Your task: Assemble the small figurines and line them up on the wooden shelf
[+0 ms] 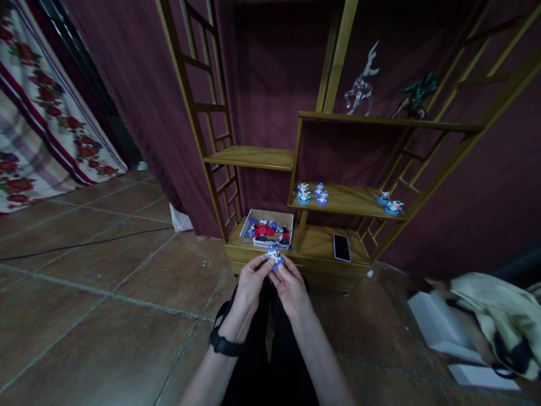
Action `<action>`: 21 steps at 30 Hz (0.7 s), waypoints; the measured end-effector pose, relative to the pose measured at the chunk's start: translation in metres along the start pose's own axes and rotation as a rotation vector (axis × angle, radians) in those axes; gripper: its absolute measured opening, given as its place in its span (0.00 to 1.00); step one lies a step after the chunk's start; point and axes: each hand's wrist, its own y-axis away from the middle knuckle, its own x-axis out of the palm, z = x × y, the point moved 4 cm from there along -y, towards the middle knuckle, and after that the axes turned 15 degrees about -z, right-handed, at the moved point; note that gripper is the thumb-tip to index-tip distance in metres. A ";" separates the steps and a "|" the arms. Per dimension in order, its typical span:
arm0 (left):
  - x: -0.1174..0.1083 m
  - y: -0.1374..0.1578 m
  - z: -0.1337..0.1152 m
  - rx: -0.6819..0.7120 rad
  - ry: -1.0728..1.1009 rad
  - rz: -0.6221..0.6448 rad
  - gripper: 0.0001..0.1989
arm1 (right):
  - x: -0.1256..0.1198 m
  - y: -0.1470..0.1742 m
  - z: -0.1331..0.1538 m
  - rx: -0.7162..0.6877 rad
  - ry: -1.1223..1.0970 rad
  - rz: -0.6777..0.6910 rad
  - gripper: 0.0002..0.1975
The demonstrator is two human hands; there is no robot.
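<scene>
Between my two hands is a small purple and white figurine (274,256) on a purple base, held upright. My left hand (254,276) pinches it from the left, and my right hand (291,282) grips it from the right, with a thumb near the base. Just beyond my hands, a shallow cardboard box (273,215) sits on the low cabinet top, holding several small figurines in purple, red and black. More figurines stand on the middle shelf: a blue-based pair (303,193), a purple-based pair (321,194), and a blue-based pair (391,203) at the right end.
A phone (342,248) lies on the cabinet top (316,242) right of the box. Higher up, a glass deer (360,90) and a dark green statuette (418,96) stand on the upper shelf (389,121). White boxes (443,324) and a pale cloth bag (494,310) lie on the floor at right.
</scene>
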 end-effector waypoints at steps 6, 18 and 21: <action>0.001 0.004 0.004 -0.022 0.018 0.000 0.22 | -0.005 -0.007 0.001 -0.016 -0.003 -0.048 0.15; 0.002 -0.001 0.005 0.109 -0.145 -0.073 0.20 | -0.006 -0.010 -0.002 -0.068 0.041 -0.072 0.17; 0.003 -0.001 0.005 0.095 -0.141 -0.079 0.19 | -0.007 -0.009 0.001 -0.090 0.065 -0.085 0.18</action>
